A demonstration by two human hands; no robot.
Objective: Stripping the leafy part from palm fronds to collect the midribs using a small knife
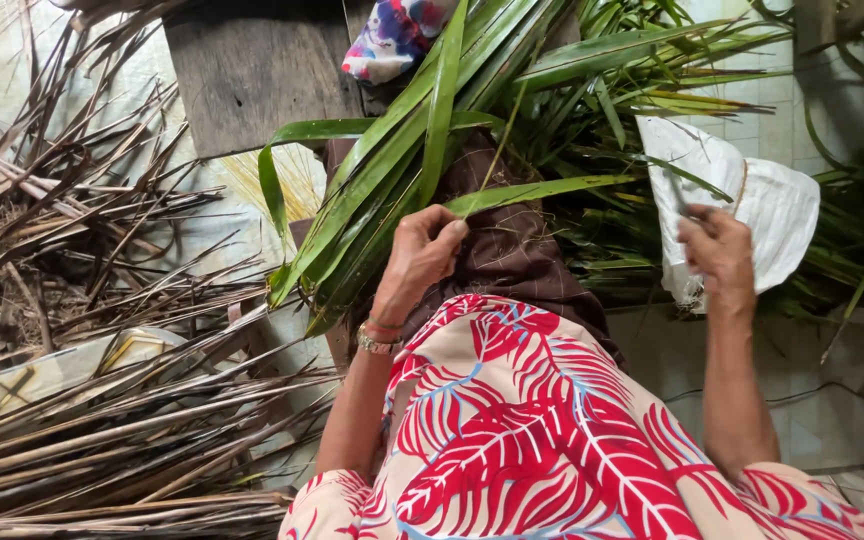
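Closest to the lens is a lap in red leaf-print cloth (542, 440), with a brown skirt (512, 250) showing beyond it. From that lap two bare arms reach out.

The left hand (420, 255), a bracelet (380, 338) at its wrist, is curled shut around a long green leaf (542, 188). The leaf runs from the fingers out to the right, its blade above the skirt, and the thumb presses on its near end. Just left of that hand lies a thick sheaf of green leaves (382, 190), slanting up to the top of the view.

The right hand (720, 255) is well apart from the left, closed on a thin blade (680, 200) that pokes up from its fingers. Behind it sits a white sack (772, 205), and I cannot tell whether the hand touches it. More green fronds (652, 60) spread beyond.

Off to the left, dry brown stalks (102, 420) are heaped on the floor. A grey wooden plank (252, 70) stands at the top, with a bright patterned cloth (392, 35) beside it.
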